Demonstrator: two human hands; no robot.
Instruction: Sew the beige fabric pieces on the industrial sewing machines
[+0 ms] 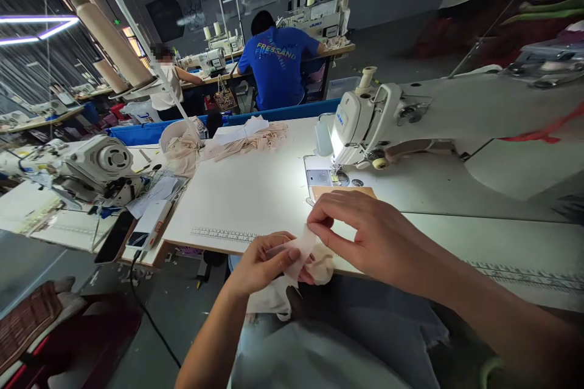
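Note:
A thin, pale piece of fabric (303,251) is stretched between my two hands at the table's front edge. My left hand (272,260) is closed on it, thumb on top. The thumb and fingertips of my right hand (349,225) pinch its upper corner. Part of the cream fabric bunches below the right hand, and more white cloth (271,299) hangs under the left hand toward my lap. Just beyond my right hand stands a white sewing machine (360,121), its lamp lighting the needle plate (320,177).
On the white table (246,194) a printed ruler (225,234) runs along the front edge. Beige fabric pieces (255,143) lie at the back. A phone (114,237) and a power bank (149,225) are at the left, near another machine (91,164). Two people sit ahead.

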